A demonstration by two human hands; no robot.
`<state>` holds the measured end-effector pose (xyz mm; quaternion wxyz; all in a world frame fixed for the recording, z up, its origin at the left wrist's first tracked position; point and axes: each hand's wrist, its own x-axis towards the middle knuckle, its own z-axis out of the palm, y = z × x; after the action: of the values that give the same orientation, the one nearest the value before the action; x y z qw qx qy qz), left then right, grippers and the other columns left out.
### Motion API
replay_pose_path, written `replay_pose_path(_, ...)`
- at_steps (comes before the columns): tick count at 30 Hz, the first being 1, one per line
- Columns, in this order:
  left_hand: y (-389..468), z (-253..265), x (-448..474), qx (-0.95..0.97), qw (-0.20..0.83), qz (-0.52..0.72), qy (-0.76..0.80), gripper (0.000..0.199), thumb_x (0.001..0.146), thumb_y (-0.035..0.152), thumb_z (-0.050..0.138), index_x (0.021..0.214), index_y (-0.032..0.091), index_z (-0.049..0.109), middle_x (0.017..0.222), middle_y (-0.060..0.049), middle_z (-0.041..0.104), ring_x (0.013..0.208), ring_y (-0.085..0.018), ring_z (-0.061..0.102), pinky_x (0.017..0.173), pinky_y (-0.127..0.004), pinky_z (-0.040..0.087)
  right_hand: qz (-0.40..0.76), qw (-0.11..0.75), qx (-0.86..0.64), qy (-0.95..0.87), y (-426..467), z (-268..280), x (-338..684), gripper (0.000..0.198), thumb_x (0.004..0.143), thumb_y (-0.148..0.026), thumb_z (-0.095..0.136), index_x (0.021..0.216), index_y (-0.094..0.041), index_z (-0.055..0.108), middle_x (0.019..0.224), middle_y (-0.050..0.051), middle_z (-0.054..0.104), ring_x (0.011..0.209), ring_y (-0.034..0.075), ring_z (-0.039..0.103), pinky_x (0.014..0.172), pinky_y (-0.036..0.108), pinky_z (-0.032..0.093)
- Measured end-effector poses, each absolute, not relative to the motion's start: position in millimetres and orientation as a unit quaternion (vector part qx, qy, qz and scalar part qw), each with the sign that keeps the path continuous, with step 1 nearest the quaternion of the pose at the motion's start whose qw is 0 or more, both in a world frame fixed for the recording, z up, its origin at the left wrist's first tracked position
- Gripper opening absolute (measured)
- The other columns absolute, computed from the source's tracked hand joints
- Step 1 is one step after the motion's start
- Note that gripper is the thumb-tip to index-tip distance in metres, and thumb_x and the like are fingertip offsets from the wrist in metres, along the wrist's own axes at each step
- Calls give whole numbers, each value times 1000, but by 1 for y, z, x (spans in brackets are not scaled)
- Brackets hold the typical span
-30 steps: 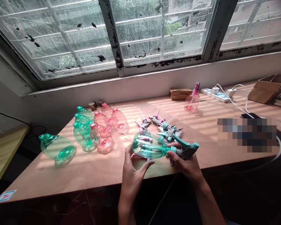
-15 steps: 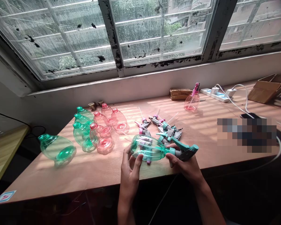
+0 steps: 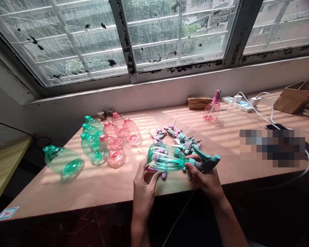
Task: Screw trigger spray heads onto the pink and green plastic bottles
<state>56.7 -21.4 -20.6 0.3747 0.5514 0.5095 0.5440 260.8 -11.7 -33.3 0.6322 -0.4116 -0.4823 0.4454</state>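
Observation:
A clear green spray bottle (image 3: 167, 159) lies sideways in the air above the table's front edge, its base to the left. My left hand (image 3: 145, 181) cups the base end, with the thumb at the underside and the fingers partly hidden behind the bottle. With thumb and fingers, my right hand (image 3: 204, 180) grips the collar of the teal and grey spray head (image 3: 207, 161), which sits at the bottle's neck. Just beyond and below the bottle lies a pile of loose spray heads (image 3: 186, 142), pink and teal, several with thin tubes sticking up.
Open green bottles (image 3: 63, 164) and pink bottles (image 3: 131, 132) stand on the left of the wooden table (image 3: 92, 192). A pink spray bottle (image 3: 211, 111) with its head on stands at the back, near a brown box (image 3: 198, 102) and a power strip (image 3: 238, 104). White cables (image 3: 271, 109) run along the right.
The bottle and both hands have shifted slightly right. The bottle's base end has risen a little, and my left thumb has slid from the bottle's side down to its lower edge.

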Motion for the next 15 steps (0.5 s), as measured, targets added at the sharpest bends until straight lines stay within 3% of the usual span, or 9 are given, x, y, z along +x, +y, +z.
replay_pose_path(7,-25,-17,54,561,387,534,501,69,88,50,77,146,25,48,134,-11,68,119,-28,69,104,-40,53,465,608,-426,-482,-13,-30,259,32,81,-41,86,99,-19,71,58,-4,63,49,13,56,49,27,49)
replay_pose_path(11,-28,-14,54,543,396,558,486,58,95,58,63,139,22,52,128,-11,70,117,-27,69,102,-38,51,475,593,-416,-500,-14,-28,259,34,78,-39,88,100,-20,72,60,-4,63,50,13,56,48,27,50)
replay_pose_path(15,-28,-13,56,527,391,564,501,47,96,55,64,128,21,56,119,-10,72,113,-27,70,99,-38,52,476,589,-415,-505,-14,-29,259,35,77,-40,89,100,-21,72,58,-5,61,49,14,56,46,26,49)
